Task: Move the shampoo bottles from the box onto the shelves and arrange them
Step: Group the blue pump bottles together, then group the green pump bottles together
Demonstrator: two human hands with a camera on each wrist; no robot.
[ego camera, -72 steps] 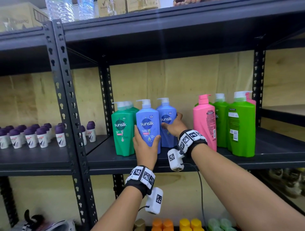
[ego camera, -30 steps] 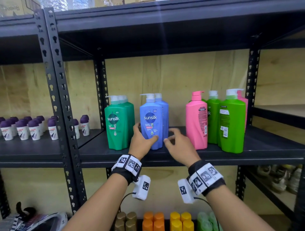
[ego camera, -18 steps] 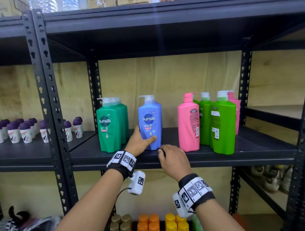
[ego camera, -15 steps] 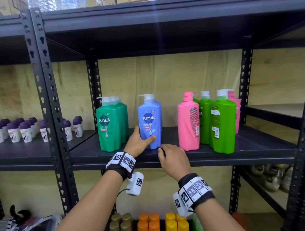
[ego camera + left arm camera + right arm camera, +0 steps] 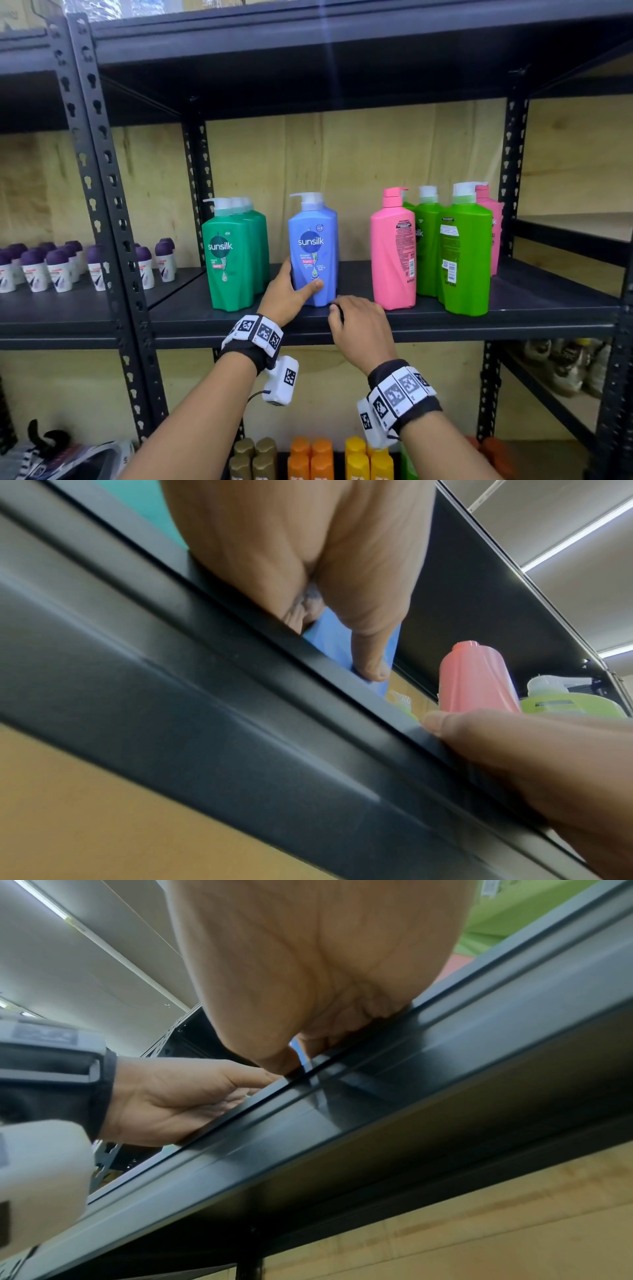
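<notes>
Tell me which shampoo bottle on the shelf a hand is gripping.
The blue Sunsilk pump bottle, standing alone mid-shelf: the left hand grips its lower part. The green and pink bottles stand untouched.

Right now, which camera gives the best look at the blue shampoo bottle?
The head view: the blue shampoo bottle stands upright in full, label forward, left hand gripping its base. The left wrist view catches only a blue sliver behind the thumb; the right wrist view shows barely a blue speck.
</notes>
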